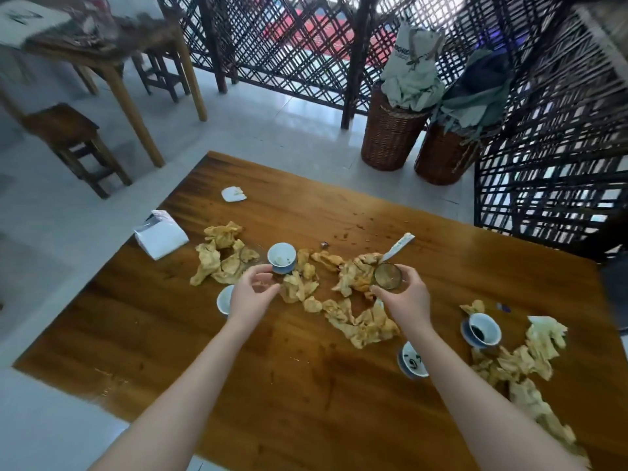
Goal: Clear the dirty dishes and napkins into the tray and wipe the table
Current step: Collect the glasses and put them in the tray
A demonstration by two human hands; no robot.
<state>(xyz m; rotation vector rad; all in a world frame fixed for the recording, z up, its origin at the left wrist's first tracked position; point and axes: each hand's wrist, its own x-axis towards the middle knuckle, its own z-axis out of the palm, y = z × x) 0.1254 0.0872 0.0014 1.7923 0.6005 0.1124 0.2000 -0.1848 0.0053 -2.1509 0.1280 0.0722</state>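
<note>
While two bare forearms reach up from the bottom edge of the frame, a wooden bench (238,385) fills the middle, strewn with dirty dishes and napkins. Nearest, at lower right, a dregs-stained cup (412,360) sits just beside the right forearm. A second blue-and-white cup (482,329) stands farther right, next to a heap of napkins (530,362) running down the right edge.

A trail of crumpled yellowish napkins (356,321) winds through the centre. There the right hand (404,297) has its fingers curled round a small glass cup (387,276). Left of centre, the left hand (253,294) has curved fingers; whether it grasps anything cannot be told. It partly hides a third cup (222,299).

Just beyond its fingertips a fourth cup (281,258) stands upright among more napkins. A white utensil (399,246), too blurred to name, juts out past the glass. A white paper packet (159,234) lies at the bench's left edge, and a white scrap (233,194) lies farther back.

Beyond the bench, two woven baskets (390,137) stuffed with pale cloth stand on the floor at upper right, before a dark lattice screen (289,45). A wooden stool (68,137) and another table (112,59) sit at upper left.
</note>
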